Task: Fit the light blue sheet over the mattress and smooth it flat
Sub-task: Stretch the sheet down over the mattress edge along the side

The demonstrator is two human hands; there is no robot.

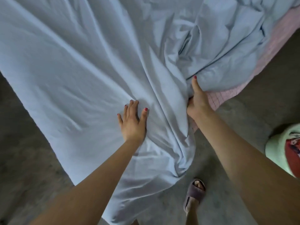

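Now sheet (pixel 81 62) under left hand (pixel 132 120), bunched in right hand (pixel 197 101)

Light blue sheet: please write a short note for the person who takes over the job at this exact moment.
Left hand: flat, fingers straight, pressing the light blue sheet.
Right hand: grips a bunched fold of the sheet at the near corner of the mattress.
Done: the sheet is spread over most of the bed; its near end hangs to the floor.
Left: the pink mattress edge shows bare on the right; the sheet is heaped there and creased in the middle. Pull it over that corner and side, then smooth.
Note: a slippered foot stands beside the hanging cloth.
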